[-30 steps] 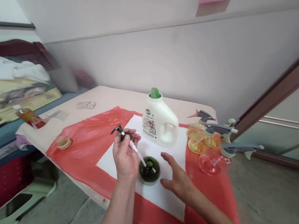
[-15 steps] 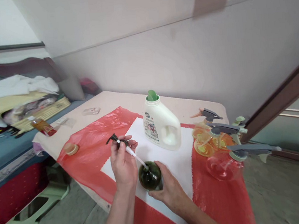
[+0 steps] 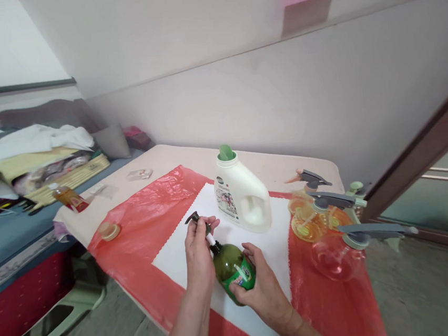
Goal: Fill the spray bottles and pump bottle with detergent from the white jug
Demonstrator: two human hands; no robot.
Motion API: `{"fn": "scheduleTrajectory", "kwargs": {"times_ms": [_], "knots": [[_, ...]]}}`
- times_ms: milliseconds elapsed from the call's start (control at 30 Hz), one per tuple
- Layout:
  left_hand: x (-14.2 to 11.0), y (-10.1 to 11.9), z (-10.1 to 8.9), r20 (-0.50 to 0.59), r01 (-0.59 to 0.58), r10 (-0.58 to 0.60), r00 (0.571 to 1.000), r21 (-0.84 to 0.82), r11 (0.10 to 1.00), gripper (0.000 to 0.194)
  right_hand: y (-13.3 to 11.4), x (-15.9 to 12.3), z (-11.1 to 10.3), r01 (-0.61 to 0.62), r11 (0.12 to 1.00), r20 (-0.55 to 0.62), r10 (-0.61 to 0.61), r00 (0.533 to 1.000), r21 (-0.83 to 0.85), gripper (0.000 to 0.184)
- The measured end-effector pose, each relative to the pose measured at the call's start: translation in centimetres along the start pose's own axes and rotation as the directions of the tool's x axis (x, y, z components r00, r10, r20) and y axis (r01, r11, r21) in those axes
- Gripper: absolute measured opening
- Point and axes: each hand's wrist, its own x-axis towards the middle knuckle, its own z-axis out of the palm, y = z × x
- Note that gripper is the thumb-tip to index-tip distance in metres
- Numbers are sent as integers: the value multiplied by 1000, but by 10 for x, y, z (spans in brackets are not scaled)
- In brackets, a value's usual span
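Observation:
My left hand [image 3: 200, 247] is closed on a black pump head [image 3: 195, 218], whose white lower part meets the neck of a dark green bottle [image 3: 229, 260]. My right hand [image 3: 258, 278] grips that bottle around its green label, and the bottle is tilted with its neck toward my left hand. Whether the pump is seated on the neck I cannot tell. Just beyond my hands, a large white detergent jug [image 3: 242, 195] with a green spout in its open mouth stands on a white cloth [image 3: 184, 246].
Several spray bottles [image 3: 337, 252] with grey triggers stand at the right on a red plastic sheet [image 3: 134, 224]. A round cap [image 3: 110, 230] lies on the sheet's left side. An amber bottle [image 3: 68, 198] is at the table's left edge, near a red-covered stool [image 3: 34, 297].
The pump's tube has gone down into the bottle, and my left hand has come closer to the neck. The bottle now leans, so its label shows.

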Motion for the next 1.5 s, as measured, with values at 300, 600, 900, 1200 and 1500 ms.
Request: {"fn": "scheduleTrajectory", "kwargs": {"times_ms": [300, 600, 900, 1200, 1500], "knots": [[-13, 4, 1, 114, 145, -161, 980, 135, 980, 34, -5, 4, -9, 129, 991, -109, -125, 986, 26, 66], [-16, 6, 5, 185, 223, -226, 956, 38, 974, 32, -4, 4, -13, 71, 995, -116, -63, 991, 63, 64], [-19, 6, 7, 168, 243, -238, 957, -12, 970, 33, -13, 6, -20, 16, 993, -114, -3, 993, 120, 62], [-22, 11, 8, 286, 314, -292, 913, -33, 949, 32, -17, 3, -30, -268, 715, 220, 162, 962, 645, 48], [-30, 11, 14, 318, 293, -270, 909, -23, 956, 34, -18, 0, -31, -599, 106, 523, 383, 761, 794, 37]]}}
